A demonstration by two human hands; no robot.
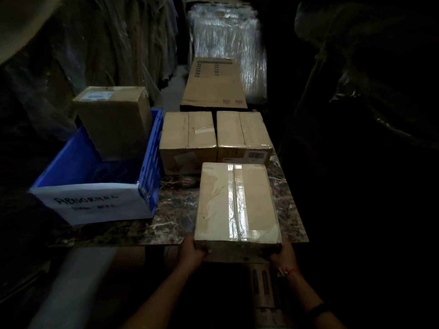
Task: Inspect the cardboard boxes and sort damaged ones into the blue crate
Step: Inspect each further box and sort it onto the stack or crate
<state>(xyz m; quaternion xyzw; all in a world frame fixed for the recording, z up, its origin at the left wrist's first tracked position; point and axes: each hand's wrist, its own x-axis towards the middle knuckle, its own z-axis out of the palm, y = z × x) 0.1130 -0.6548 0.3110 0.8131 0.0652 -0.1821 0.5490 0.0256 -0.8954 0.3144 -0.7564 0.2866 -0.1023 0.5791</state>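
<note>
Cardboard box point(223, 203) — left hand point(193, 254), right hand point(283, 256) seemingly clasp its near corners.

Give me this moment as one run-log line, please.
left hand: grips taped box | right hand: grips taped box | taped box: at front edge of table | blue crate: holds labelled box

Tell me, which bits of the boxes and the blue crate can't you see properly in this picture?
Head view only:
- Held box: its underside faces away; left hand and right hand cover its near corners.
- White label on the blue crate: second line too blurred to read.
- Barcode sticker on the far right box: too small.
- Room's right side: too dark.
</note>
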